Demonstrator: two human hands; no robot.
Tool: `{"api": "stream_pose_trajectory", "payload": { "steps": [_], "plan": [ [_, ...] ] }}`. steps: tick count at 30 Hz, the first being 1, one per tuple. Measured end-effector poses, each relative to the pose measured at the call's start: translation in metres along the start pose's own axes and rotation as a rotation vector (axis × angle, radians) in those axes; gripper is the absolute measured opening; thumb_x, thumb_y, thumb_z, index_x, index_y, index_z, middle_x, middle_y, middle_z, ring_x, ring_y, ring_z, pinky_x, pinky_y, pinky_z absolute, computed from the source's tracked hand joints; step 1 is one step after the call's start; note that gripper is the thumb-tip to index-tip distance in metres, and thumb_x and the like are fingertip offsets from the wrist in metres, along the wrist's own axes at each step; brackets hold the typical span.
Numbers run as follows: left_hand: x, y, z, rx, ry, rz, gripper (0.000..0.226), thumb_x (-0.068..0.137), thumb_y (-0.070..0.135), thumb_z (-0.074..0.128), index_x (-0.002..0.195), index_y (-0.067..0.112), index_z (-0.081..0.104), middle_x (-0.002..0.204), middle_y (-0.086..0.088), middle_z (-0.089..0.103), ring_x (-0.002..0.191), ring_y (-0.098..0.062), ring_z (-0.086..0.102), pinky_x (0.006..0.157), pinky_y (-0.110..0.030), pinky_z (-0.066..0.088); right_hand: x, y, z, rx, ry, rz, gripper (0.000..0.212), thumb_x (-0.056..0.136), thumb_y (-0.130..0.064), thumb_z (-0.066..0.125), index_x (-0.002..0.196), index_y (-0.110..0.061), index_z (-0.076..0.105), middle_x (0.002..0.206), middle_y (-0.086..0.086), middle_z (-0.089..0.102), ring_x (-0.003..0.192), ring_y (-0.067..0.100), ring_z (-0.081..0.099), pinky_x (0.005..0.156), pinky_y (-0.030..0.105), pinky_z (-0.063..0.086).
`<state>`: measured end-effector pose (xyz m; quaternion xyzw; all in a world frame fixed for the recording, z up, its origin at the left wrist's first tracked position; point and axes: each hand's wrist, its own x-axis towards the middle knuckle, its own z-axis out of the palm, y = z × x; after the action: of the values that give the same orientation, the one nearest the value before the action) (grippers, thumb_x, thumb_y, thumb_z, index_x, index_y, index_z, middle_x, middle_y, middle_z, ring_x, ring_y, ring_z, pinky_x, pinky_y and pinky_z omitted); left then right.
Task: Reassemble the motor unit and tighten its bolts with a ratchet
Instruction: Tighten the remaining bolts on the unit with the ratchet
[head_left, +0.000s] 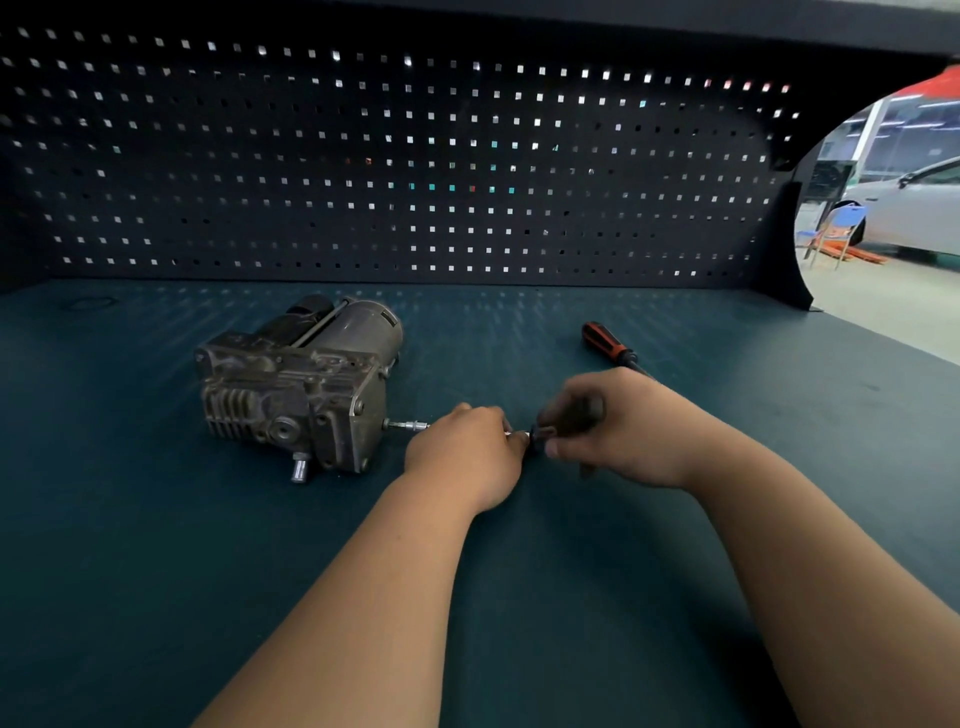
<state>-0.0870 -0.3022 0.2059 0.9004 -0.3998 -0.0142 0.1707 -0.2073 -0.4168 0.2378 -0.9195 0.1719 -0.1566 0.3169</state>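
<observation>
**Ratchet set against the motor unit on the bench.**
The motor unit (296, 384) lies left of centre on the green bench top (156, 519), finned end nearest the viewer. An extension shaft (411, 426) runs from its right face to the hands. The left hand (462, 452) curls round the shaft, and the right hand (623, 426) grips the dark ratchet (592, 409) handle. A screwdriver (608, 343) lies just behind the right hand.

No readable text, label or number anywhere in view.
</observation>
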Motion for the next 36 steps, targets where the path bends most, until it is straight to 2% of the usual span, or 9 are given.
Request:
{"api": "stream_pose_trajectory", "payload": {
  "steps": [4,9,14,18,23,25,28,32,36],
  "plan": [
    [-0.001,0.0,0.0,-0.048,0.026,-0.013,0.026,0.091,0.051,0.045,0.098,0.032,0.061,0.115,0.0,0.057,0.104,-0.024,0.056,0.068,-0.031,0.034,-0.003,-0.001,-0.002,0.002,-0.029,-0.008,0.009,0.076,-0.02,0.076,0.082,-0.023,0.069,0.078,-0.012,0.069,0.06,0.016,0.067,0.062,0.033,0.056],
    [-0.001,-0.001,0.001,-0.088,0.053,-0.017,0.031,0.087,0.056,0.048,0.096,0.031,0.064,0.107,0.002,0.062,0.096,-0.022,0.058,0.066,-0.029,0.039,0.004,0.006,0.002,0.096,0.078,0.027,0.004,0.085,-0.021,0.068,0.086,-0.025,0.068,0.075,-0.018,0.069,0.052,0.014,0.064,0.053,0.021,0.05],
    [-0.002,0.001,0.001,-0.075,0.042,-0.025,0.034,0.09,0.053,0.044,0.103,0.027,0.062,0.107,-0.001,0.061,0.093,-0.024,0.056,0.065,-0.031,0.038,0.017,0.009,0.011,0.186,0.151,0.146,0.016,0.093,-0.032,0.058,0.087,-0.019,0.066,0.078,-0.003,0.071,0.043,0.016,0.06,0.046,0.019,0.044],
    [-0.002,0.001,0.001,-0.09,0.056,-0.014,0.026,0.092,0.049,0.042,0.097,0.028,0.055,0.103,0.001,0.062,0.081,-0.02,0.047,0.057,-0.03,0.031,0.034,0.005,0.021,0.186,0.081,0.308,0.033,0.098,-0.036,0.047,0.094,-0.01,0.065,0.085,0.016,0.072,0.049,0.025,0.059,0.055,0.03,0.047],
    [0.0,0.0,0.001,-0.094,0.042,-0.005,0.026,0.093,0.046,0.041,0.104,0.029,0.056,0.106,0.001,0.062,0.085,-0.02,0.049,0.063,-0.031,0.034,0.046,-0.001,0.029,0.033,0.064,0.422,0.038,0.099,-0.033,0.038,0.081,-0.008,0.06,0.042,0.004,0.06,0.029,0.015,0.046,0.034,0.014,0.031],
    [0.0,-0.001,0.002,-0.101,0.036,0.005,0.024,0.092,0.046,0.042,0.103,0.031,0.056,0.105,0.002,0.062,0.084,-0.019,0.048,0.064,-0.031,0.035,0.045,0.001,0.029,0.04,0.071,0.419,0.04,0.1,-0.033,0.039,0.076,-0.008,0.059,0.039,0.002,0.058,0.026,0.012,0.044,0.029,0.012,0.026],
    [0.0,-0.003,0.001,-0.105,0.037,0.024,0.022,0.092,0.046,0.044,0.103,0.034,0.058,0.106,0.005,0.063,0.086,-0.019,0.05,0.065,-0.03,0.036,0.04,0.005,0.029,0.082,0.101,0.353,0.038,0.099,-0.035,0.044,0.074,-0.01,0.059,0.045,0.002,0.061,0.033,0.011,0.05,0.035,0.015,0.033],
    [0.003,-0.004,0.001,-0.081,0.035,0.043,0.022,0.092,0.048,0.045,0.103,0.036,0.06,0.109,0.006,0.064,0.099,-0.02,0.057,0.066,-0.03,0.036,0.025,0.007,0.02,0.244,0.166,0.186,0.019,0.093,-0.025,0.059,0.079,-0.012,0.062,0.057,-0.003,0.064,0.044,0.014,0.059,0.045,0.022,0.045],
    [0.003,-0.004,0.0,-0.074,0.043,0.031,0.021,0.092,0.051,0.045,0.099,0.036,0.059,0.106,0.008,0.064,0.096,-0.02,0.057,0.065,-0.029,0.036,0.007,0.004,0.005,0.173,0.06,0.074,0.004,0.081,-0.019,0.074,0.079,-0.021,0.071,0.075,-0.008,0.071,0.05,0.009,0.061,0.054,0.026,0.052]
  ]
}}
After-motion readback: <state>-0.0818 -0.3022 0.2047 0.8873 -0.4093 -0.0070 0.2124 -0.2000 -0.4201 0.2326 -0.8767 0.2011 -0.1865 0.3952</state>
